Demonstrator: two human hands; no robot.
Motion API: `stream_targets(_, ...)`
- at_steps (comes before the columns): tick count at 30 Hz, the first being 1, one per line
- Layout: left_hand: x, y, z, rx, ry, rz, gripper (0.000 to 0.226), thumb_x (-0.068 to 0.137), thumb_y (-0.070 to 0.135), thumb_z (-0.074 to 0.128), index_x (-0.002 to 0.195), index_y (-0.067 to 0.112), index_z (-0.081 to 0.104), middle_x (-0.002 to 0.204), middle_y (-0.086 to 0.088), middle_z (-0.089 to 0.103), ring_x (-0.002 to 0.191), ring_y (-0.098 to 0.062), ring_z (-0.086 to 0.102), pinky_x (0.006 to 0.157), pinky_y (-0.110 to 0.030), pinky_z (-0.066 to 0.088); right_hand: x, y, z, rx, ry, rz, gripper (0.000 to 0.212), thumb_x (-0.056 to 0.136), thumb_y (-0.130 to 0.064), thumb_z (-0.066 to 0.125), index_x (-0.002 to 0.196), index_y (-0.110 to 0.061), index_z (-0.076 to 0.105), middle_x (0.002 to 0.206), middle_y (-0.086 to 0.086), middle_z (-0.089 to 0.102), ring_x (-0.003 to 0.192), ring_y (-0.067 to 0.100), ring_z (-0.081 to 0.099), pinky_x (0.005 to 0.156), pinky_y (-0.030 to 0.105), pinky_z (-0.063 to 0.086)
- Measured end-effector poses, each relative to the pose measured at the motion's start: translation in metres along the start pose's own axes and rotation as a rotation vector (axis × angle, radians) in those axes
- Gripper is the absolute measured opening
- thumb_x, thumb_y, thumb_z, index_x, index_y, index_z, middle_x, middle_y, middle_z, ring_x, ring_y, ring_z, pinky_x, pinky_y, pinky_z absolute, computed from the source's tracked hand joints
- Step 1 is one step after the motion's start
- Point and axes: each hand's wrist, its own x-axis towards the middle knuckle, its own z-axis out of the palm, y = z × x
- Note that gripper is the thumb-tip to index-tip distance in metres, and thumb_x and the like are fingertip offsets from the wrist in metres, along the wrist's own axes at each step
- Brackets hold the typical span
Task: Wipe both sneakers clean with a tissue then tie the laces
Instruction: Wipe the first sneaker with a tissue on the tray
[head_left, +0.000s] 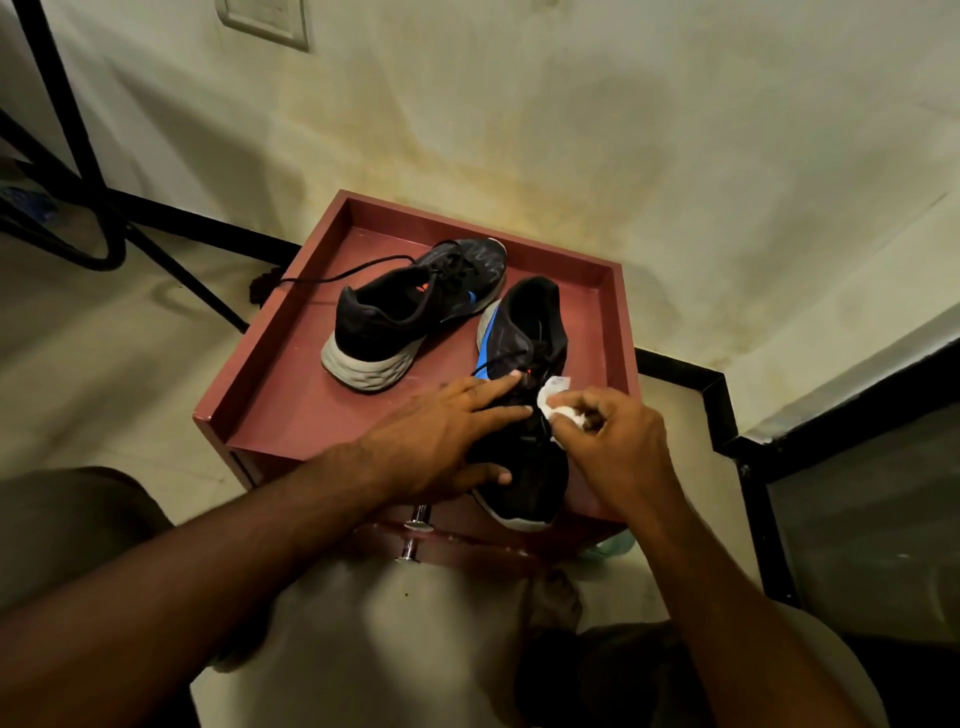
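White tissue (555, 402), crumpled to a small wad, sits pinched in the curled fingers of the right hand (618, 441), pressed against the lace area of the near sneaker (524, 405). Left hand (441, 441) lies flat over the same shoe, fingers straight and spread, thumb down on its side near the toe; it steadies rather than grips. Near sneaker lies at the front right corner of the red bench (291, 384), toe at the front edge, heel toward the back. Far sneaker (410, 312) stands toward the back left, heel facing the front, untouched by either hand; one loose lace (343, 274) trails over the left rim of the bench. Both pairs of laces look untied. Judgement on handling: tissue is light, soft, tears easily when rubbed over eyelets or coarse mesh, so keep it bunched and refold when soiled. Shoe is light, upper soft and yielding, sole stiff and grippy; best hold is across the midfoot or at the heel counter, pressing down so it does not slide on the smooth bench. Laces are limp; take them near the ends for tying. Wiping stage, first shoe; tying not begun.
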Motion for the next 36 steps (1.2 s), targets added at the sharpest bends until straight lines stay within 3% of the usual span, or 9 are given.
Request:
stream_targets(4,0.001,0.003,0.001,-0.083,-0.06,-0.075,0.1,0.074,0.08,0.064,0.158,0.04,0.029,0.171,0.01,0.005,0.153,-0.018,0.016,0.122,-0.044,0.03,-0.002,-0.001,0.005,-0.09,-0.04,-0.112,0.026,0.091,-0.018,0.074,0.117,-0.016,0.078,0.112,0.001,0.076,0.099,0.012,0.069,0.09,0.027,0.055)
stream_targets(7,0.001,0.007,0.003,-0.094,-0.091,-0.094,0.108,0.069,0.085,0.063,0.158,0.047,0.017,0.17,0.015,-0.004,0.154,-0.016,0.007,0.12,-0.049,0.032,0.0,0.0,-0.001,-0.23,-0.144,-0.07,0.037,0.095,-0.019,0.068,0.131,-0.014,0.071,0.117,0.009,0.071,0.106,0.022,0.066,0.092,0.029,0.048)
stream_targets(10,0.0,0.006,0.006,-0.043,-0.127,-0.104,0.105,0.07,0.089,0.057,0.157,0.051,0.015,0.169,0.017,-0.011,0.155,-0.018,0.003,0.116,-0.053,0.037,-0.005,-0.003,-0.003,-0.306,-0.197,0.001,0.026,0.097,-0.018,0.065,0.12,-0.01,0.075,0.113,0.012,0.073,0.103,0.026,0.067,0.088,0.027,0.045)
stream_targets(19,-0.001,0.009,0.013,0.055,-0.166,-0.154,0.108,0.068,0.093,0.051,0.158,0.051,0.01,0.167,0.019,-0.021,0.157,-0.017,-0.005,0.113,-0.055,0.037,-0.052,-0.021,0.008,-0.374,-0.454,-0.056,0.02,0.097,-0.02,0.06,0.098,-0.023,0.08,0.089,-0.01,0.062,0.078,0.005,0.052,0.066,0.013,0.033)
stream_targets(22,-0.001,0.008,0.013,0.04,-0.172,-0.156,0.11,0.065,0.095,0.05,0.157,0.052,0.009,0.167,0.02,-0.021,0.157,-0.017,-0.005,0.114,-0.057,0.036,-0.046,-0.012,0.003,-0.326,-0.381,0.005,0.019,0.098,-0.027,0.063,0.101,-0.025,0.082,0.094,-0.01,0.069,0.085,0.006,0.062,0.073,0.009,0.04)
stream_targets(25,0.002,0.007,0.012,0.023,-0.186,-0.167,0.11,0.065,0.095,0.05,0.158,0.051,0.01,0.167,0.019,-0.021,0.157,-0.017,-0.006,0.114,-0.058,0.034,-0.029,0.005,0.005,-0.42,-0.237,0.155,0.031,0.1,-0.037,0.06,0.121,-0.018,0.073,0.121,0.002,0.068,0.11,0.017,0.064,0.097,0.028,0.047)
stream_targets(31,0.002,0.009,0.013,0.073,-0.2,-0.155,0.111,0.067,0.094,0.052,0.158,0.05,0.007,0.167,0.016,-0.023,0.157,-0.018,-0.008,0.116,-0.053,0.031,-0.044,-0.011,-0.003,-0.227,-0.472,-0.029,0.015,0.094,-0.023,0.071,0.102,-0.028,0.083,0.081,-0.029,0.058,0.085,-0.023,0.056,0.072,-0.001,0.039)
stream_targets(34,0.001,0.012,0.013,0.045,-0.194,-0.162,0.11,0.068,0.092,0.053,0.159,0.049,0.01,0.167,0.014,-0.023,0.157,-0.019,-0.007,0.115,-0.054,0.03,-0.033,-0.005,0.003,-0.292,-0.322,-0.02,0.014,0.096,-0.017,0.067,0.1,-0.017,0.081,0.089,-0.015,0.064,0.088,0.003,0.065,0.072,0.003,0.04)
stream_targets(36,0.002,0.013,0.013,0.032,-0.186,-0.179,0.109,0.068,0.092,0.053,0.159,0.047,0.012,0.168,0.013,-0.022,0.157,-0.02,-0.006,0.115,-0.055,0.031,-0.023,0.0,0.008,-0.493,-0.185,-0.032,0.013,0.095,-0.018,0.063,0.094,-0.014,0.075,0.093,0.004,0.066,0.087,0.023,0.066,0.074,0.025,0.048)
